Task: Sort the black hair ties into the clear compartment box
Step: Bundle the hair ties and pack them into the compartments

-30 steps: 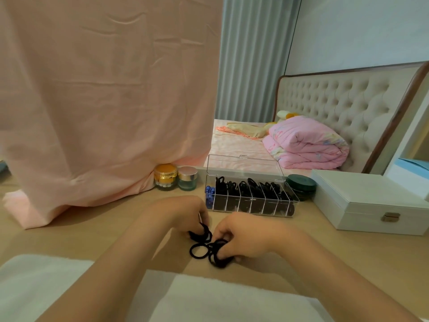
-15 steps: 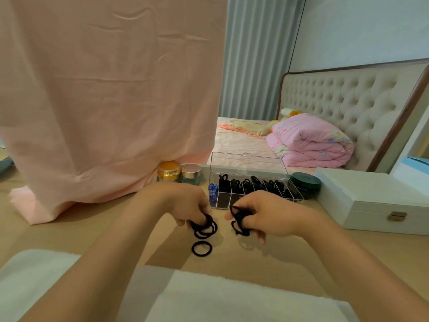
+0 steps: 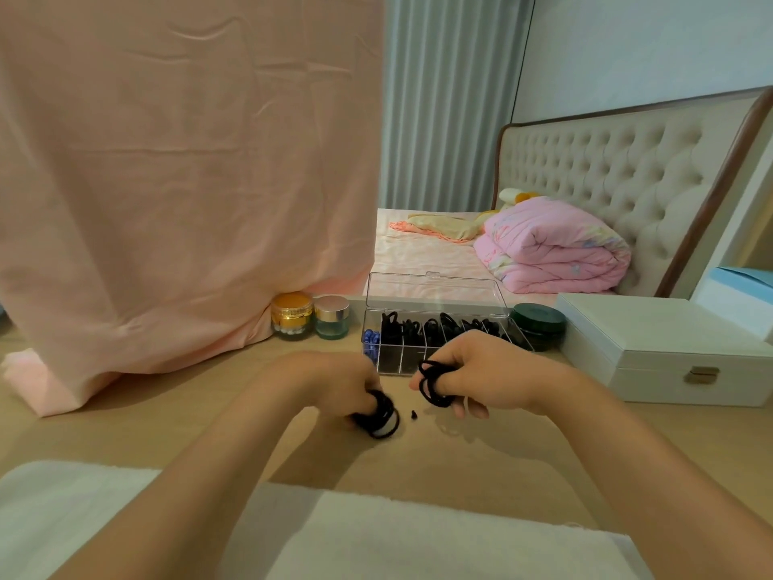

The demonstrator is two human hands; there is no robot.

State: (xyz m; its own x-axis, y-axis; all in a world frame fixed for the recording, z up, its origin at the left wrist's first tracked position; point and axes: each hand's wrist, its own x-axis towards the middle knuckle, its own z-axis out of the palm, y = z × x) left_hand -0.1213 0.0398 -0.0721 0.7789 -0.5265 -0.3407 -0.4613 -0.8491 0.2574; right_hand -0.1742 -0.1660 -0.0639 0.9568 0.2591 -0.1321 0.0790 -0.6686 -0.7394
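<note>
A clear compartment box (image 3: 435, 297) stands open on the wooden table, its lid upright, several compartments holding black hair ties and the leftmost one blue beads. My left hand (image 3: 339, 380) grips a bunch of black hair ties (image 3: 382, 418) low against the table in front of the box. My right hand (image 3: 481, 372) holds another bunch of black hair ties (image 3: 433, 380) looped on its fingers, raised just before the box's front wall. A tiny black bit (image 3: 414, 414) lies on the table between my hands.
A gold jar (image 3: 292, 315) and a pale green jar (image 3: 331, 316) stand left of the box, a dark green round tin (image 3: 538, 324) and a white jewellery case (image 3: 669, 349) to its right. Pink cloth (image 3: 167, 182) hangs at the left. White towel (image 3: 376, 537) lies nearest me.
My left hand dropped to the table and gathered the loose tie that lay there into its bunch. My right hand stayed raised near the box with its ties.
</note>
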